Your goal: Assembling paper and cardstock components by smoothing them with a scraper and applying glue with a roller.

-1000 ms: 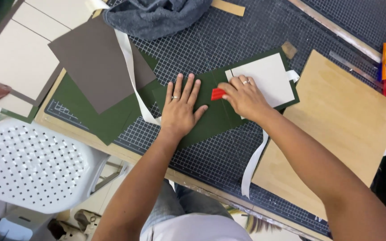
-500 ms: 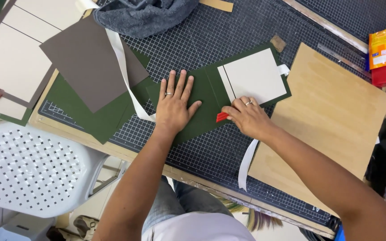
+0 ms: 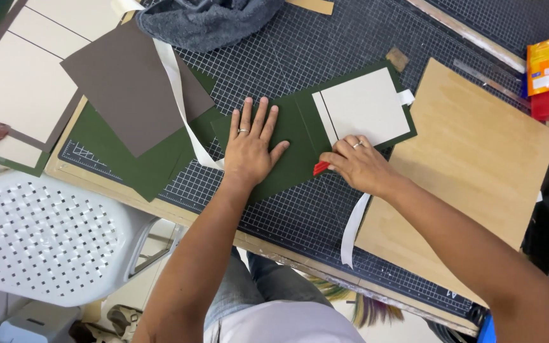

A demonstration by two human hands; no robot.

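My left hand (image 3: 252, 146) lies flat with fingers spread on a dark green sheet (image 3: 293, 136) that rests on a gridded cutting mat (image 3: 300, 57). Beside it my right hand (image 3: 358, 164) grips a small red tool (image 3: 320, 168) and presses its tip against the green sheet near the sheet's lower edge. Cream-coloured board panels (image 3: 365, 107) are set on the right part of the green sheet, just above my right hand. A white ribbon (image 3: 353, 228) runs out from under the sheet toward the table's front edge.
A brown sheet (image 3: 128, 89) overlaps more green paper (image 3: 128, 165) at the left, with a white strip (image 3: 179, 95) across them. A grey cloth (image 3: 208, 22) lies at the top. A plywood board (image 3: 471, 171) sits right. A white perforated stool (image 3: 46, 238) stands below left.
My right hand has slid the red tool down along the green sheet, from beside the cream panels toward the sheet's lower edge. My left hand has stayed pressed flat.
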